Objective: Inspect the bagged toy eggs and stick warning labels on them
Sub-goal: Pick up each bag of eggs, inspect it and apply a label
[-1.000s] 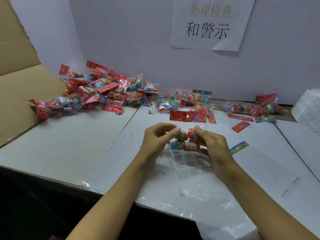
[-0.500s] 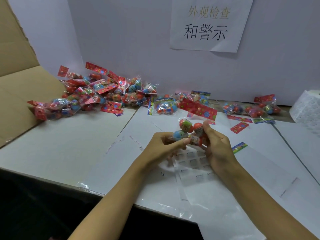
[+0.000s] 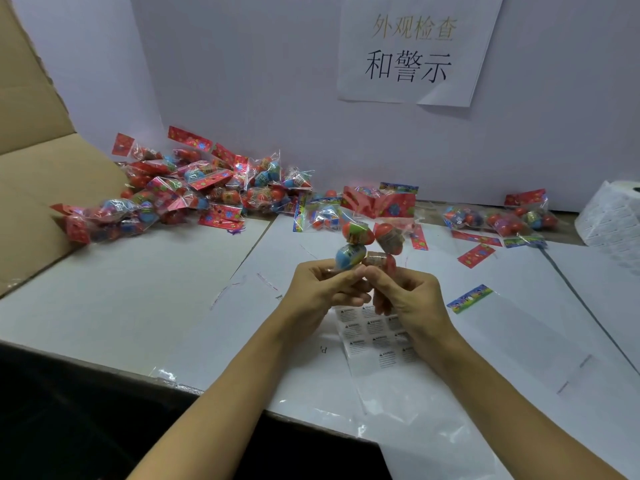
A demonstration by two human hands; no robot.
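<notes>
A person's left hand point(image 3: 325, 289) and right hand point(image 3: 405, 299) meet above a white surface point(image 3: 121, 299), both pinching the lower end of a clear bag of toy eggs point(image 3: 367, 247) that is held upright between them. The bag holds four eggs: a red-and-green one at top left, a red one at top right, a blue one at lower left and another red one at lower right, the lower pair just above the fingertips. The bag's red header card point(image 3: 381, 204) stands at its upper end.

Directly beneath the hands, a sheet of warning labels point(image 3: 374, 337) lies flat on the surface, its small printed rectangles in rows, partly hidden by the right wrist. A large heap of bagged eggs point(image 3: 194, 192) spreads across the far left of the surface against a white backboard, next to a brown cardboard flap point(image 3: 31, 188). A smaller group of bags point(image 3: 498, 218) lies at the far right, near a white roll point(image 3: 613, 216) of what look like labels at the frame's edge. Loose header cards rest nearby, one red point(image 3: 476, 255) and one blue-green point(image 3: 469, 298). A paper sign point(image 3: 412, 50) with Chinese characters hangs on the backboard.
</notes>
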